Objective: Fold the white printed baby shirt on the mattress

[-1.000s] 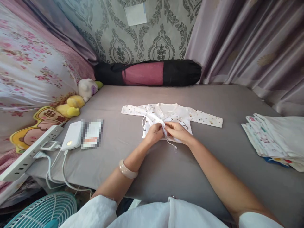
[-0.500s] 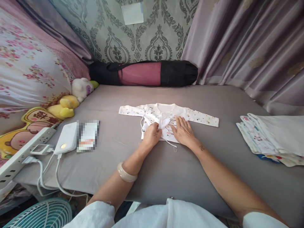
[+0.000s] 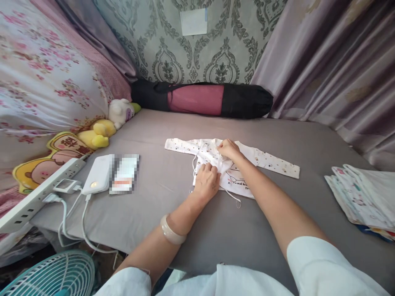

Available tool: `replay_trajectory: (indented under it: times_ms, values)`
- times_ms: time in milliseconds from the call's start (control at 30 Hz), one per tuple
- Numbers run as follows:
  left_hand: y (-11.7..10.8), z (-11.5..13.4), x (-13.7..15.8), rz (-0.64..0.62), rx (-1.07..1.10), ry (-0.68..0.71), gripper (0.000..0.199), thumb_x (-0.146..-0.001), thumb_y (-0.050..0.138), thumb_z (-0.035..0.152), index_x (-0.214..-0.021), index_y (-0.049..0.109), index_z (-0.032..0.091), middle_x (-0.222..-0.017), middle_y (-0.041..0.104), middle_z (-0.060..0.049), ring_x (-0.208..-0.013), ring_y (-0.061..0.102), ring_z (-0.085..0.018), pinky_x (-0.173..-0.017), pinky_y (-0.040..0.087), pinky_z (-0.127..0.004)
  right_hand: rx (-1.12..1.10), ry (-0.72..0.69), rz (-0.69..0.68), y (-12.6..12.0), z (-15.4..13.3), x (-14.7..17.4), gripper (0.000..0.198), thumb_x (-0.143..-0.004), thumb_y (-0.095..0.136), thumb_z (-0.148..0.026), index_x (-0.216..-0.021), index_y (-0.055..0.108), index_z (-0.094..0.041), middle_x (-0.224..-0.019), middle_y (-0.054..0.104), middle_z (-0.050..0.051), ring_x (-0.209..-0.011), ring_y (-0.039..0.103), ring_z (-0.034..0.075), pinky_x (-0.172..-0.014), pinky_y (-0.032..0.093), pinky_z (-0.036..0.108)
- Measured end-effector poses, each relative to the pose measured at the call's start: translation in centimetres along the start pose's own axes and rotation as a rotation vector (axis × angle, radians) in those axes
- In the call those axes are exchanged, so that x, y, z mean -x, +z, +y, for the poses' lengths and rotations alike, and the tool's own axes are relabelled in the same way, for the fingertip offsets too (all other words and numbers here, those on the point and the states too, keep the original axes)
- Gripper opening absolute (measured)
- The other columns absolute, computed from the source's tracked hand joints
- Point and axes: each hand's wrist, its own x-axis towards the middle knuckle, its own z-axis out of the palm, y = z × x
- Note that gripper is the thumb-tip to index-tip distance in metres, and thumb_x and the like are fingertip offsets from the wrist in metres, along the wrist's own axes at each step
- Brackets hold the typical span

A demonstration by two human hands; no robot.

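Note:
A small white baby shirt [image 3: 268,161] with a scattered print, long sleeves and thin tie strings lies spread on the grey cover. My left hand [image 3: 207,181], with a pale bangle on the wrist, rests on the shirt's lower left front, its fingers curled onto the cloth. Near the neckline, my right hand [image 3: 230,149] is closed in a pinch on the front panel. The right forearm passes over the shirt and hides part of the printed drawing and lettering. One tie string hangs past the bottom hem.
Folded baby clothes [image 3: 364,197] are stacked at the right. A white power bank [image 3: 98,174], a pixelated item [image 3: 125,174] and a power strip [image 3: 43,197] lie left, beside plush toys [image 3: 100,133]. A black-and-pink rolled bag [image 3: 197,100] lies along the wall. A fan [image 3: 55,275] stands lower left.
My right hand has gone from lying flat on the shirt's lower right front to pinching near the neckline. My left hand stays on the lower left front. The view has shifted slightly.

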Motion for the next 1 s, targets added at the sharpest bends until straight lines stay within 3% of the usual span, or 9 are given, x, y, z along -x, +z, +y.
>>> replay_trajectory:
  times_ms: [167,300,400,500,733,867,933,1000]
  values:
    - [0.4,-0.4,-0.4,0.004,-0.055,-0.004,0.027,-0.099,0.033,0.024,-0.096,0.058,0.016,-0.100,0.062,-0.013,-0.098,0.058,-0.026,-0.089,0.047,-0.040,0.027,0.016,-0.074,0.3,-0.3,-1.7,0.018,-0.074,0.065,-0.017,-0.090,0.072,-0.015,-0.084,0.070,0.010,-0.077,0.065,0.021,-0.060,0.043,0.024]
    - [1.3,-0.9,-0.5,0.045,-0.086,-0.014,0.036,-0.095,0.038,0.020,-0.127,0.050,0.008,-0.138,0.052,-0.019,-0.132,0.045,-0.031,-0.108,0.037,-0.045,0.042,-0.040,-0.076,0.3,0.2,-1.7,0.015,-0.080,0.060,-0.018,-0.086,0.073,-0.015,-0.081,0.069,0.009,-0.078,0.065,0.021,-0.062,0.043,0.024]
    - [2.3,-1.0,-0.4,0.013,-0.103,-0.083,0.050,-0.097,0.035,0.024,-0.140,0.039,0.001,-0.151,0.039,-0.024,-0.144,0.031,-0.034,-0.116,0.028,-0.048,0.093,-0.072,0.110,0.9,0.5,-1.1,0.023,-0.088,0.052,-0.018,-0.098,0.072,-0.014,-0.102,0.068,0.014,-0.098,0.063,0.026,-0.080,0.045,0.030]
    - [2.9,-0.7,-0.4,0.004,-0.127,-0.145,0.054,-0.097,0.034,0.028,-0.143,0.037,-0.002,-0.153,0.034,-0.027,-0.145,0.028,-0.035,-0.116,0.028,-0.051,0.154,-0.110,0.319,1.9,0.8,-0.6,0.028,-0.092,0.045,-0.016,-0.106,0.069,-0.011,-0.111,0.065,0.018,-0.107,0.059,0.029,-0.091,0.042,0.036]
    - [2.1,-0.7,-0.5,0.029,-0.130,-0.124,0.050,-0.097,0.035,0.028,-0.138,0.046,0.001,-0.150,0.040,-0.026,-0.143,0.034,-0.035,-0.117,0.028,-0.051,0.147,-0.129,0.275,1.9,1.2,-0.9,0.029,-0.095,0.041,-0.016,-0.107,0.067,-0.013,-0.108,0.065,0.016,-0.104,0.058,0.029,-0.089,0.040,0.037]
    - [1.9,-1.1,-1.0,0.081,-0.114,-0.083,0.046,-0.099,0.030,0.026,-0.134,0.051,0.005,-0.149,0.044,-0.020,-0.145,0.031,-0.030,-0.119,0.026,-0.049,0.170,-0.352,0.352,2.3,0.4,-1.0,0.037,-0.097,0.034,-0.013,-0.117,0.065,-0.016,-0.119,0.062,0.014,-0.113,0.052,0.028,-0.097,0.036,0.039]
    - [2.1,-1.2,-1.1,0.062,-0.106,-0.066,0.050,-0.099,0.032,0.030,-0.139,0.046,0.004,-0.152,0.040,-0.021,-0.146,0.029,-0.030,-0.118,0.027,-0.048,0.166,-0.503,0.280,3.0,-0.2,-1.1,0.041,-0.098,0.031,-0.015,-0.129,0.059,-0.015,-0.131,0.057,0.014,-0.123,0.047,0.026,-0.106,0.031,0.038]
    - [2.4,-1.2,-1.0,0.026,-0.103,-0.088,0.055,-0.099,0.035,0.036,-0.144,0.041,0.004,-0.153,0.037,-0.023,-0.145,0.029,-0.032,-0.118,0.028,-0.049,0.157,-0.549,0.191,4.0,-0.8,-1.3,0.046,-0.101,0.029,-0.023,-0.141,0.047,-0.010,-0.146,0.045,0.014,-0.136,0.036,0.025,-0.115,0.022,0.039]
